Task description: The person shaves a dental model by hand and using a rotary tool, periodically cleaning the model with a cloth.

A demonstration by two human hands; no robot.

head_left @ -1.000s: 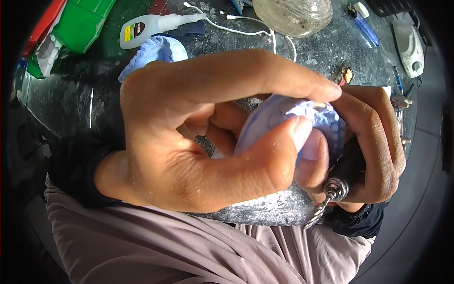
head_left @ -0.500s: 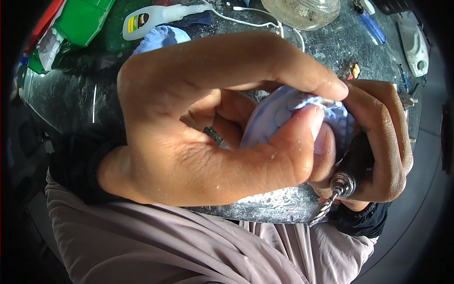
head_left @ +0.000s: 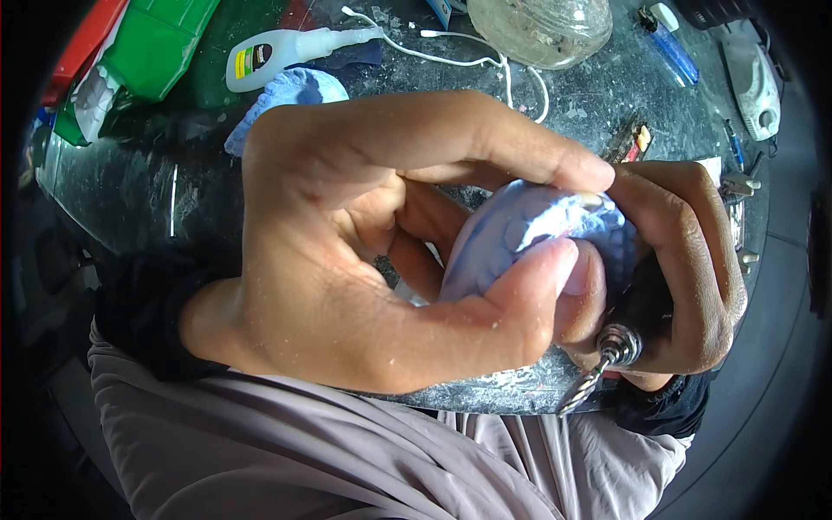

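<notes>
My left hand (head_left: 364,251) fills the middle of the view, close to the camera, with thumb and fingers closed around a pale blue carved piece (head_left: 529,234) with scale-like relief. My right hand (head_left: 685,260) wraps a dark rotary hand tool (head_left: 620,342) with a metal collar and a spiralled flexible shaft hanging from it, pressed against the right side of the blue piece. The tool's tip is hidden behind my fingers. White dust speckles both hands.
A round dusty dark table (head_left: 156,191) lies below. On it are a white glue bottle (head_left: 277,56), a second pale blue piece (head_left: 290,91), a clear glass globe (head_left: 542,26), a white cable (head_left: 468,52), a blue lighter (head_left: 672,48), a green box (head_left: 156,43) and small tools at the right.
Both hands with the blue piece have shifted slightly up and right in the view; my left thumb has slid along the piece. The grip on piece and tool is unchanged.
</notes>
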